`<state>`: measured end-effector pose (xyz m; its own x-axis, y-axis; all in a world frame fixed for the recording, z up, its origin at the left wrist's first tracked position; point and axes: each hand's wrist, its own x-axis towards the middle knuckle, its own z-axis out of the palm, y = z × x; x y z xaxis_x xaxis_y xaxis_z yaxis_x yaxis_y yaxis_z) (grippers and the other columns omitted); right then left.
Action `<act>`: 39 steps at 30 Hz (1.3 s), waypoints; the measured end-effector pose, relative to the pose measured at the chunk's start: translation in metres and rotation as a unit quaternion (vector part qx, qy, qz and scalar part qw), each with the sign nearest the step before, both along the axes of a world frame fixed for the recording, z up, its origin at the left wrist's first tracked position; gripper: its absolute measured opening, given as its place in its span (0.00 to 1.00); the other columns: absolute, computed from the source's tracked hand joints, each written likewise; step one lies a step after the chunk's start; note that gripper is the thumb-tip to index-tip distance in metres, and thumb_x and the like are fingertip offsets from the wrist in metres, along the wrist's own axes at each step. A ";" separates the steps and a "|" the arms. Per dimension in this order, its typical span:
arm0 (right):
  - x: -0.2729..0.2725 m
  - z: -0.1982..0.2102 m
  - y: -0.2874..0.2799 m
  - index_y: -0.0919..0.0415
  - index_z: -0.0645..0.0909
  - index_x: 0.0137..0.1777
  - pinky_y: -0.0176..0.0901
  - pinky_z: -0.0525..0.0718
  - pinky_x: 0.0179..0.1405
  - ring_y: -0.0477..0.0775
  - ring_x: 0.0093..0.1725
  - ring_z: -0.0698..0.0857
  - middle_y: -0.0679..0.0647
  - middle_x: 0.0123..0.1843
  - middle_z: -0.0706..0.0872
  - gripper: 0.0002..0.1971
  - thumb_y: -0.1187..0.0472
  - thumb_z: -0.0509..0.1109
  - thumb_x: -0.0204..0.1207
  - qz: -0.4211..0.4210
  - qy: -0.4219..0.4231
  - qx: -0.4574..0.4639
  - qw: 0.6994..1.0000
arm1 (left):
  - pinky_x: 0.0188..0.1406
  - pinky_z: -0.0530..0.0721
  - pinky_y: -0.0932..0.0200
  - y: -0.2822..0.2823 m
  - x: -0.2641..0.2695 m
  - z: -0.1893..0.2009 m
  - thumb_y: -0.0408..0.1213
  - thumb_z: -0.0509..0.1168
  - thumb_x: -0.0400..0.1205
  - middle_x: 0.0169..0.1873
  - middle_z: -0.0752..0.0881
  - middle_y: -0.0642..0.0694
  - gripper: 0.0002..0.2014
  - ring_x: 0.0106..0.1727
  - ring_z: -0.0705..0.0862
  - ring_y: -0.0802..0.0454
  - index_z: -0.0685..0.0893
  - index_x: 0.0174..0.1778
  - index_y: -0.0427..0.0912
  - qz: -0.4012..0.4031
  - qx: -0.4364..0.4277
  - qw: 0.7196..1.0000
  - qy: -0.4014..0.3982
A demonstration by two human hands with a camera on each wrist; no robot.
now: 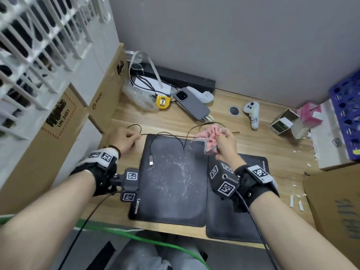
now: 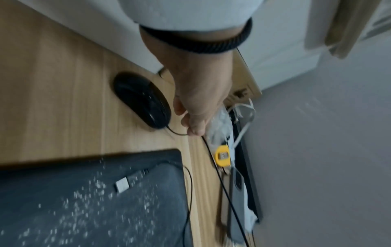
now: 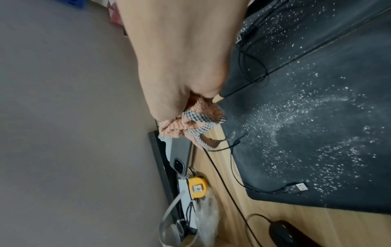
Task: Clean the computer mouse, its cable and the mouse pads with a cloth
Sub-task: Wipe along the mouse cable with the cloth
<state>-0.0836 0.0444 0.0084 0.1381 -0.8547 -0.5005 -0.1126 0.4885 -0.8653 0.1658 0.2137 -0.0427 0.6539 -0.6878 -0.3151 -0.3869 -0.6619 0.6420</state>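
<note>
My left hand (image 1: 126,141) pinches the thin black mouse cable (image 1: 165,135) near the desk's left edge. The black mouse (image 2: 141,100) lies on the wood just beside that hand (image 2: 194,120); the head view does not show it. My right hand (image 1: 224,141) grips a bunched pink checked cloth (image 1: 211,137) with the cable stretched taut between both hands. The cloth (image 3: 190,122) bulges from my fist (image 3: 180,93). The cable's USB plug (image 1: 151,160) rests on the left black mouse pad (image 1: 175,207), which is dusted with white crumbs. A second pad (image 1: 229,227) lies to its right.
Cardboard boxes (image 1: 58,133) stand along the left. At the back lie a phone (image 1: 191,103), a yellow tape measure (image 1: 163,101), a white controller (image 1: 252,114) and a small open carton (image 1: 282,121). A white box (image 1: 329,145) and a blue crate (image 1: 348,117) sit at the right.
</note>
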 end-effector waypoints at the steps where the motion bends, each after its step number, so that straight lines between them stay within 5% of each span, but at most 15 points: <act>1: -0.007 0.003 -0.004 0.56 0.69 0.33 0.30 0.71 0.14 0.42 0.18 0.80 0.55 0.35 0.81 0.20 0.80 0.51 0.79 -0.018 0.002 -0.008 1.000 | 0.47 0.77 0.60 0.009 0.009 -0.002 0.45 0.69 0.79 0.39 0.88 0.45 0.10 0.47 0.83 0.45 0.92 0.39 0.45 0.038 0.023 0.999 -0.024; 3: -0.018 0.009 -0.009 0.56 0.68 0.33 0.29 0.71 0.13 0.41 0.17 0.79 0.55 0.33 0.78 0.20 0.80 0.49 0.78 -0.037 0.008 -0.023 0.999 | 0.60 0.81 0.53 0.026 0.024 -0.010 0.46 0.70 0.78 0.49 0.91 0.44 0.09 0.54 0.86 0.40 0.93 0.45 0.47 0.113 0.064 0.991 -0.038; 6: -0.021 0.012 -0.009 0.57 0.70 0.34 0.32 0.76 0.16 0.49 0.26 0.83 0.57 0.34 0.80 0.21 0.82 0.47 0.76 -0.044 -0.021 -0.010 0.999 | 0.57 0.85 0.47 0.030 0.026 -0.015 0.43 0.68 0.79 0.48 0.91 0.38 0.09 0.49 0.87 0.36 0.93 0.44 0.46 0.169 0.070 0.983 -0.006; 8: -0.016 0.013 -0.005 0.58 0.71 0.34 0.34 0.78 0.19 0.53 0.31 0.82 0.60 0.37 0.82 0.22 0.83 0.46 0.75 -0.034 -0.047 0.010 0.998 | 0.55 0.85 0.50 0.020 0.018 -0.009 0.38 0.61 0.80 0.53 0.89 0.37 0.13 0.49 0.86 0.35 0.90 0.53 0.47 0.142 0.062 0.988 -0.016; 11: -0.006 0.016 0.001 0.58 0.72 0.34 0.39 0.73 0.25 0.55 0.30 0.80 0.63 0.38 0.83 0.23 0.83 0.44 0.73 -0.003 -0.060 0.023 0.998 | 0.29 0.81 0.70 -0.010 -0.008 0.019 0.27 0.57 0.81 0.54 0.83 0.54 0.26 0.35 0.83 0.45 0.74 0.77 0.47 0.044 -0.012 0.998 0.053; 13: 0.002 0.017 0.005 0.58 0.73 0.33 0.44 0.73 0.30 0.59 0.34 0.82 0.64 0.41 0.84 0.23 0.83 0.44 0.72 0.022 -0.066 0.026 0.997 | 0.23 0.77 0.73 -0.033 -0.030 0.042 0.30 0.58 0.84 0.50 0.80 0.58 0.26 0.28 0.78 0.53 0.69 0.79 0.48 -0.045 -0.048 0.994 0.088; 16: 0.016 0.022 0.012 0.56 0.76 0.31 0.46 0.81 0.32 0.61 0.37 0.86 0.66 0.47 0.84 0.25 0.82 0.46 0.73 0.060 -0.066 0.022 0.996 | 0.32 0.79 0.68 -0.053 -0.057 0.066 0.45 0.58 0.87 0.55 0.82 0.58 0.17 0.28 0.80 0.60 0.76 0.72 0.53 -0.201 -0.059 0.972 0.105; 19: 0.023 0.032 0.015 0.57 0.75 0.33 0.44 0.85 0.26 0.60 0.37 0.86 0.67 0.49 0.83 0.23 0.82 0.48 0.75 0.078 -0.077 0.019 0.994 | 0.29 0.75 0.65 -0.061 -0.067 0.074 0.47 0.63 0.84 0.34 0.84 0.58 0.08 0.26 0.77 0.62 0.87 0.50 0.52 -0.261 -0.075 0.958 0.091; 22: 0.023 0.040 0.013 0.57 0.74 0.34 0.42 0.83 0.23 0.57 0.34 0.85 0.63 0.43 0.84 0.22 0.82 0.48 0.77 0.056 -0.079 0.015 0.995 | 0.38 0.78 0.52 -0.060 -0.060 0.071 0.43 0.68 0.82 0.36 0.90 0.48 0.09 0.35 0.82 0.50 0.91 0.42 0.44 -0.234 -0.087 0.967 0.048; 25: 0.011 0.041 0.005 0.59 0.74 0.34 0.37 0.80 0.18 0.53 0.31 0.85 0.61 0.40 0.85 0.22 0.82 0.48 0.77 0.008 -0.076 0.016 0.997 | 0.34 0.75 0.72 -0.048 -0.045 0.065 0.40 0.68 0.82 0.34 0.86 0.54 0.06 0.35 0.82 0.56 0.88 0.41 0.46 -0.157 -0.094 0.983 0.016; 28: -0.005 0.044 -0.005 0.59 0.73 0.33 0.36 0.78 0.18 0.49 0.27 0.85 0.60 0.38 0.84 0.22 0.82 0.48 0.78 -0.017 -0.068 0.010 0.997 | 0.41 0.76 0.61 -0.027 -0.021 0.045 0.39 0.69 0.81 0.36 0.87 0.46 0.07 0.39 0.82 0.50 0.89 0.40 0.41 -0.028 -0.086 0.995 0.031; 32: -0.008 0.048 -0.004 0.60 0.74 0.36 0.39 0.82 0.21 0.49 0.27 0.86 0.59 0.37 0.85 0.20 0.82 0.50 0.79 0.012 -0.058 0.015 0.998 | 0.52 0.73 0.60 0.001 0.003 0.030 0.42 0.69 0.81 0.54 0.89 0.43 0.12 0.55 0.83 0.46 0.91 0.52 0.39 0.100 -0.051 0.994 0.011; 36: 0.007 0.047 0.008 0.60 0.75 0.36 0.43 0.79 0.27 0.53 0.33 0.84 0.61 0.41 0.85 0.20 0.81 0.50 0.79 0.071 -0.059 0.020 0.995 | 0.60 0.75 0.57 0.011 0.007 0.029 0.37 0.65 0.81 0.56 0.89 0.42 0.10 0.62 0.82 0.39 0.91 0.52 0.42 0.185 -0.027 0.982 -0.038; 39: 0.014 0.045 0.012 0.58 0.75 0.35 0.40 0.78 0.24 0.54 0.32 0.82 0.61 0.41 0.84 0.21 0.80 0.51 0.79 0.107 -0.059 0.020 0.992 | 0.59 0.78 0.57 -0.002 -0.003 0.041 0.23 0.57 0.78 0.64 0.84 0.44 0.24 0.60 0.84 0.46 0.83 0.67 0.46 0.117 -0.089 0.989 -0.005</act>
<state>-0.0691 0.0566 0.0536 0.3736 -0.7791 -0.5034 -0.1173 0.4987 -0.8588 0.1627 0.2118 -0.0015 0.8040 -0.5617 -0.1953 -0.2430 -0.6101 0.7542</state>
